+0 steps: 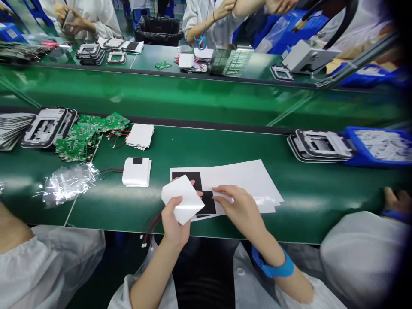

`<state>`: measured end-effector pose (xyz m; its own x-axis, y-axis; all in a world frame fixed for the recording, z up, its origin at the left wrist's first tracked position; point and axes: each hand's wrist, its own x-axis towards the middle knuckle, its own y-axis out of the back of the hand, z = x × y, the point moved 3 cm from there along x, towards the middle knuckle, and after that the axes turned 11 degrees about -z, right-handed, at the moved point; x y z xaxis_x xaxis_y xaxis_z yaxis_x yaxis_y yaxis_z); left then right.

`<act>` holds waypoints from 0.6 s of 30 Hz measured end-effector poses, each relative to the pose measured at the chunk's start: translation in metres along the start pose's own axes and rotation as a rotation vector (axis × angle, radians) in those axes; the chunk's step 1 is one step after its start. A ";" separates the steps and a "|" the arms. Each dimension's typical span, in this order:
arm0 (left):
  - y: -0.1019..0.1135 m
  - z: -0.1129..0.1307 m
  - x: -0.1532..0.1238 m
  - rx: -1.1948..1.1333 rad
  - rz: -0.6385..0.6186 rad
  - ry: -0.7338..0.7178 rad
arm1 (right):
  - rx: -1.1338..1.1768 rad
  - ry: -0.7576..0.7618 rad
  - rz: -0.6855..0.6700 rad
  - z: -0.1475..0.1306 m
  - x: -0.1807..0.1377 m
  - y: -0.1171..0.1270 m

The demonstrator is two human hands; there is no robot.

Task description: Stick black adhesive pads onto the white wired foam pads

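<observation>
My left hand [175, 221] is closed around a small stack of white, flat, square battery packs [183, 199], tilted above the bench. Red and black wires [155, 225] with white connectors hang from it past the bench edge. The thumb lies across the top face. My right hand [240, 208] pinches at the upper right corner of a black sticker [208, 204]. Underneath are white backing sheets [238, 176], whose left end bears more black stickers [188, 174]. The held packs partly cover those stickers.
Left of the sheets sit a pack stack with a black patch [137, 172] and another pack stack [140, 136]. Beyond are a clear plastic bag [69, 182], green circuit boards [86, 133] and plastic frames [48, 126]. Frames [322, 145] and a blue bin [350, 150] stand right. Co-workers sit around.
</observation>
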<state>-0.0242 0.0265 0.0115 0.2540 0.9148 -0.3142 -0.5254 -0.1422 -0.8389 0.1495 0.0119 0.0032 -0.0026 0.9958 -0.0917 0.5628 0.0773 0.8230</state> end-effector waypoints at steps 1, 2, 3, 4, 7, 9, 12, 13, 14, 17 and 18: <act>0.001 -0.007 0.002 -0.012 0.009 -0.009 | -0.038 0.023 0.011 -0.005 -0.001 -0.001; 0.002 -0.012 0.004 -0.023 0.015 -0.024 | -0.079 0.051 0.025 -0.010 -0.002 -0.001; 0.004 -0.016 0.006 -0.033 0.018 -0.045 | -0.123 0.079 0.042 -0.015 -0.002 -0.001; 0.006 -0.018 0.007 -0.040 0.018 -0.070 | -0.167 0.101 0.063 -0.019 -0.002 -0.001; 0.011 -0.021 0.007 -0.044 0.013 -0.120 | -0.231 0.094 0.115 -0.025 -0.001 0.000; 0.011 -0.021 0.007 -0.032 0.023 -0.126 | -0.180 0.040 0.109 -0.023 0.003 0.001; 0.010 -0.023 0.007 -0.003 0.043 -0.147 | 0.030 -0.061 0.004 -0.014 0.014 0.002; 0.009 -0.024 0.007 0.005 0.045 -0.156 | 0.107 -0.088 -0.043 -0.011 0.018 0.002; 0.009 -0.024 0.007 0.012 0.046 -0.165 | 0.171 -0.109 -0.083 -0.009 0.021 0.002; 0.008 -0.025 0.005 0.027 0.051 -0.192 | 0.252 -0.131 -0.116 -0.001 0.025 0.002; 0.008 -0.025 0.004 0.034 0.052 -0.192 | 0.270 -0.124 -0.109 0.001 0.025 0.002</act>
<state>-0.0071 0.0201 -0.0073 0.0675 0.9623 -0.2635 -0.5617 -0.1816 -0.8072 0.1510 0.0364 0.0019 0.0165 0.9673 -0.2530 0.7642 0.1509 0.6270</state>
